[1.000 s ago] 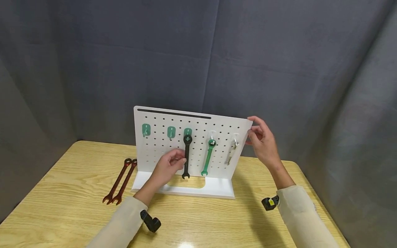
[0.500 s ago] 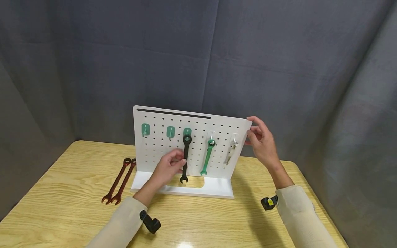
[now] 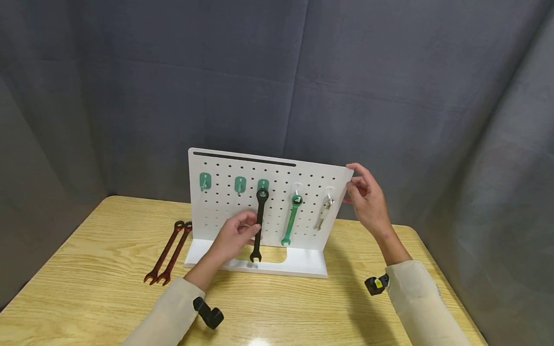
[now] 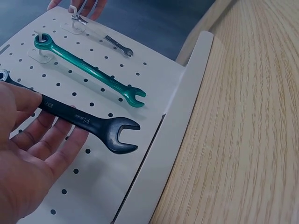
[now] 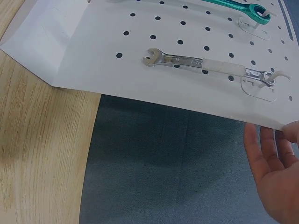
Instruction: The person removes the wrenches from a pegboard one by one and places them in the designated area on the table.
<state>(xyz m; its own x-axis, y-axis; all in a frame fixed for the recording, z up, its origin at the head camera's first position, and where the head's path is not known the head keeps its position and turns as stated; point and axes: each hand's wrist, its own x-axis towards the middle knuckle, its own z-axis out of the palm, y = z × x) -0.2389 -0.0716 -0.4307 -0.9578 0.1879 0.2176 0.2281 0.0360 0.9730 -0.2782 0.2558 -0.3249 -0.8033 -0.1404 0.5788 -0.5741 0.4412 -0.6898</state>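
Observation:
My left hand (image 3: 232,239) pinches the shaft of a black combination wrench (image 3: 258,240) between thumb and fingers. The wrench's ring end overlaps a green hook (image 3: 262,184) on a white pegboard (image 3: 225,216), and its open end points down, tilted out from the board in the head view. At the board's upper right corner, my right hand (image 3: 370,202) grips the edge, thumb in front and fingers behind. Between the hands hangs a green wrench (image 3: 292,221) on a clear hook. A small silver wrench (image 5: 187,60) hangs on another clear hook nearest my right hand.
Two dark red wrenches (image 3: 164,254) (image 3: 176,254) lie side by side on the wooden table (image 3: 108,254), left of the pegboard's base (image 3: 305,262). Two further green hooks (image 3: 205,181) (image 3: 240,184) carry nothing. A grey curtain (image 3: 242,86) hangs behind the table.
The black wrench's open end has swung out and down from the board, while its ring end stays by the hook. My right hand keeps its place on the board's edge.

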